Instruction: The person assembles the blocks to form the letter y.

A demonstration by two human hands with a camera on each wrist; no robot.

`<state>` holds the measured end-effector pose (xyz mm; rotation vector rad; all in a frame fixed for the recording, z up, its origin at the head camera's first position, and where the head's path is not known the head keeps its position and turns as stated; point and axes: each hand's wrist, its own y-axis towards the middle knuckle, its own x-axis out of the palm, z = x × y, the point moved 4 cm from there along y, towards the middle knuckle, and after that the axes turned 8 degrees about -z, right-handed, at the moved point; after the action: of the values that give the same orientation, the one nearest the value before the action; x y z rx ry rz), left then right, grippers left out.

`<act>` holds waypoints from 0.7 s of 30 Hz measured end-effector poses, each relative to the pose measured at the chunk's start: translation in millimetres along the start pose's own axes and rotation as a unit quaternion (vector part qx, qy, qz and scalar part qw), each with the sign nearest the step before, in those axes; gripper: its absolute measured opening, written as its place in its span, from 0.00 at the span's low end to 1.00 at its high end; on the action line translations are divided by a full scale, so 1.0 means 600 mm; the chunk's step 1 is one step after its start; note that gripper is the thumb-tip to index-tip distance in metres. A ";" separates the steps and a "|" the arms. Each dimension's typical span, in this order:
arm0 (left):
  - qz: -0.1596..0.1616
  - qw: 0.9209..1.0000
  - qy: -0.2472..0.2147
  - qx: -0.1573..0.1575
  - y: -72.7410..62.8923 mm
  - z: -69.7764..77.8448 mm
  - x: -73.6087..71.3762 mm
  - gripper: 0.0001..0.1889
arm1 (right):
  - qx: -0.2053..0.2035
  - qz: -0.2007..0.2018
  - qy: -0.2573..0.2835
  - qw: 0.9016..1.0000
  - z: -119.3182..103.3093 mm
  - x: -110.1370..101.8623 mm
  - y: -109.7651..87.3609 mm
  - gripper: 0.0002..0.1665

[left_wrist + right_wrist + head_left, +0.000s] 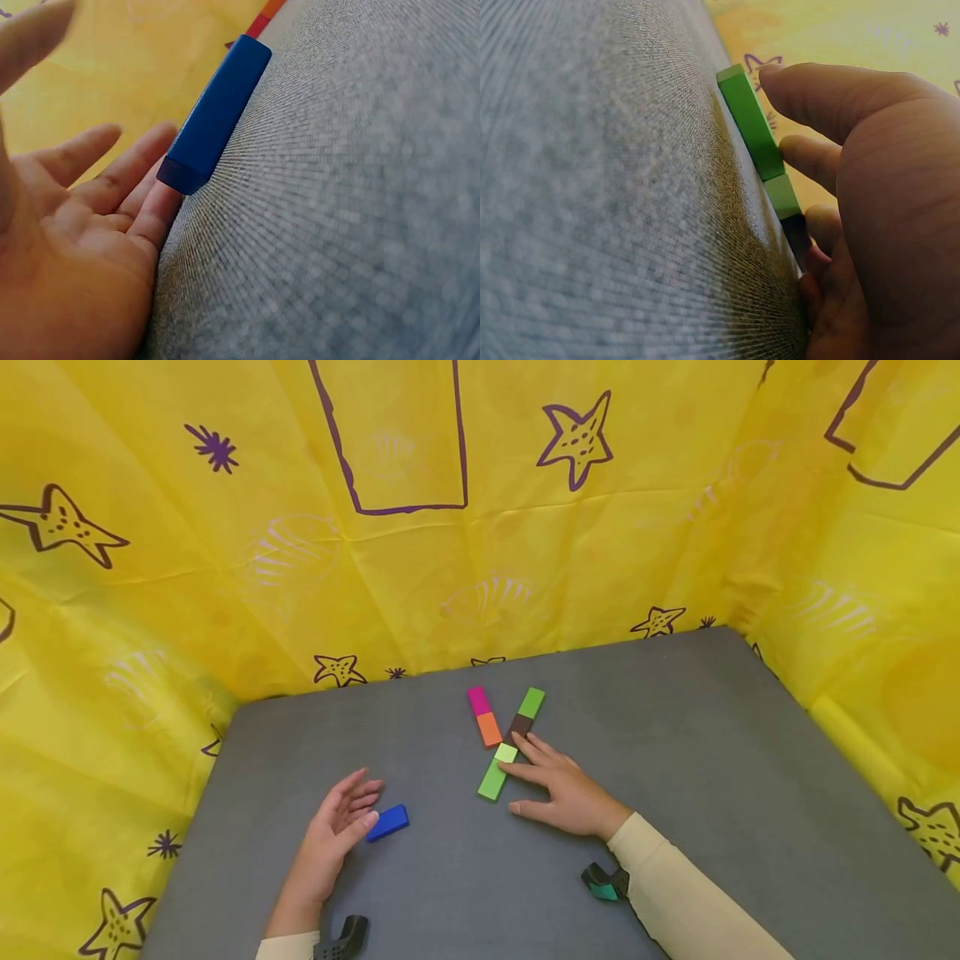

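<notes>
A slanting row of blocks lies on the grey table: a green block [491, 782], a short light-green block [506, 752], a dark brown block [519, 726] and another green block [532, 702]. My right hand [561, 789] reaches over from the right with fingers extended, fingertips at the row's right side. In the right wrist view its thumb is beside the near green block [751, 124]. My left hand [333, 827] rests palm inward, fingers loosely bent, around the left end of a blue block [389, 822]. The left wrist view shows that blue block [217, 112] in front of the relaxed fingers.
Left of the row, a pink block [478, 700] and an orange block [488, 730] lie end to end, the orange one close to the row. A yellow patterned cloth [405, 585] rises behind the grey table [442, 893] and along its sides.
</notes>
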<state>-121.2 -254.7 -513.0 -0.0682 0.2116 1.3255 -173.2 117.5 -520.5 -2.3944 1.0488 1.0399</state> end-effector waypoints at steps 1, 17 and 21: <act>-0.004 1.000 0.020 -0.005 0.000 0.000 0.001 0.36 | 0.001 0.000 0.001 1.000 0.000 0.000 0.000 0.39; -0.001 0.988 0.154 -0.027 0.002 -0.007 0.012 0.26 | 0.003 0.003 0.001 1.000 0.001 0.001 0.000 0.38; 0.002 0.984 0.177 -0.013 0.001 -0.004 0.015 0.26 | 0.002 0.003 0.001 1.000 0.001 0.001 0.000 0.38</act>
<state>-119.8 -246.6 -517.0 -0.3272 0.4970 1.3129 -173.1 117.3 -521.3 -2.3912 1.0581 1.0380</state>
